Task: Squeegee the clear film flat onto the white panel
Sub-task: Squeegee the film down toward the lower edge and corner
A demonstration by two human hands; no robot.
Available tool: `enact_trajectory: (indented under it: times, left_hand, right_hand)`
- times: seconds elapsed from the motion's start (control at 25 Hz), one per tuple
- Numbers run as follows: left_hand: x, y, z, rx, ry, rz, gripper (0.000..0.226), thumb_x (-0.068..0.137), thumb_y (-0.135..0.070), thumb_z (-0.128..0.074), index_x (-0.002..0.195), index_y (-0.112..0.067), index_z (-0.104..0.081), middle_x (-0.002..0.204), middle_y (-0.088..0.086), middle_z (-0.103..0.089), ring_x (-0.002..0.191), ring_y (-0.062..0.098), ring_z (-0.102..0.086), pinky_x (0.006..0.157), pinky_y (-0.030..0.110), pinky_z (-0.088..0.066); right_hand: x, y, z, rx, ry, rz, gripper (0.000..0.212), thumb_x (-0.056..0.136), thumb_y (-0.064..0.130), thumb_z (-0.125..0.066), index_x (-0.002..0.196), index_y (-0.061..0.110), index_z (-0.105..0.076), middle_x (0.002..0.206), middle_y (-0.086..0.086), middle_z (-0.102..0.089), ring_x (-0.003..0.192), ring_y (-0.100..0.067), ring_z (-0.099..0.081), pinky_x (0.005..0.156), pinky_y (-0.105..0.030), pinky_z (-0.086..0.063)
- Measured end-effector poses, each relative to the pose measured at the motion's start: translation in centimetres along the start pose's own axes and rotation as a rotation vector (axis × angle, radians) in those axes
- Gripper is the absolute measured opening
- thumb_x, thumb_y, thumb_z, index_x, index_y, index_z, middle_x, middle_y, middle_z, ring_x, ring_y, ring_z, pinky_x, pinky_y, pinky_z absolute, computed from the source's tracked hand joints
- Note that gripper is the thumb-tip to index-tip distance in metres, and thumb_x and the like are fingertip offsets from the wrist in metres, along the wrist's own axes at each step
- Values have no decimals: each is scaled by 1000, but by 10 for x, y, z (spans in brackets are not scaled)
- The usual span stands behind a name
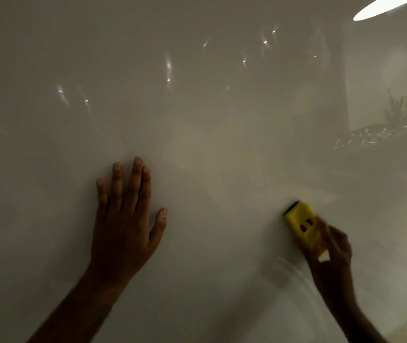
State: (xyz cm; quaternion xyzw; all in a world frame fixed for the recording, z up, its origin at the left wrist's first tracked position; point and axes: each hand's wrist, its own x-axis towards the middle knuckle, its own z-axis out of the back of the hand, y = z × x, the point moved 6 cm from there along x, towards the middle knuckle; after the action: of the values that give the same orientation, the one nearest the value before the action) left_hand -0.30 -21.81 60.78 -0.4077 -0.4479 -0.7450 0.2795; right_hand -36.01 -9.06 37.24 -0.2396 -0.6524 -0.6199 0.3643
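A glossy white panel (197, 120) fills the whole view. The clear film (222, 184) lying on it is barely visible, with a faint corner edge near the right. My left hand (123, 219) lies flat on the panel with its fingers straight and spread, pressing at the lower middle. To the right, my right hand (333, 258) grips a yellow squeegee (305, 226) by its lower end. The squeegee's dark blade edge points up and left and touches the panel surface. Motion blur softens the right hand and the squeegee.
The shiny surface reflects small ceiling lights (169, 65) across its upper part, a bright lamp (383, 6) at the top right and potted plants (398, 112) at the right edge. A faint grey reflection or shadow lies below the squeegee.
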Motion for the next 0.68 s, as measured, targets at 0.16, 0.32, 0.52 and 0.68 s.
enact_trajectory:
  times: [0.16, 0.32, 0.52, 0.68]
  left_hand:
    - [0, -2, -1, -4, 11, 11, 81, 107, -45, -41, 169, 2, -18, 179, 20, -11, 165, 46, -9, 134, 59, 1]
    - [-1, -3, -2, -1, 0, 13, 81, 107, -45, -42, 169, 1, -17, 179, 20, -11, 165, 46, -10, 134, 60, -1]
    - [-2, -3, -4, 6, -7, 20, 81, 107, -46, -40, 169, 1, -16, 179, 20, -10, 165, 44, -8, 134, 58, 1]
    - [-1, -4, -5, 20, -1, 19, 83, 107, -47, -39, 169, 2, -17, 178, 22, -12, 165, 46, -12, 134, 58, 0]
  right_hand:
    - [21, 33, -11, 121, -134, -152, 77, 85, 4, -81, 153, 19, -48, 129, -7, -49, 116, -23, -50, 95, -52, -51]
    - [-43, 81, -46, 30, 89, 153, 63, 90, 31, -78, 148, 28, -54, 135, 0, -51, 117, -24, -50, 99, -42, -46]
    - [-59, 7, -14, -17, 78, 109, 64, 95, 60, -59, 146, 22, -57, 130, -12, -58, 109, -33, -58, 98, -39, -48]
    - [-8, -48, 16, 118, -104, -303, 69, 91, 45, -75, 152, 46, -43, 129, -7, -48, 113, -37, -58, 90, -26, -52]
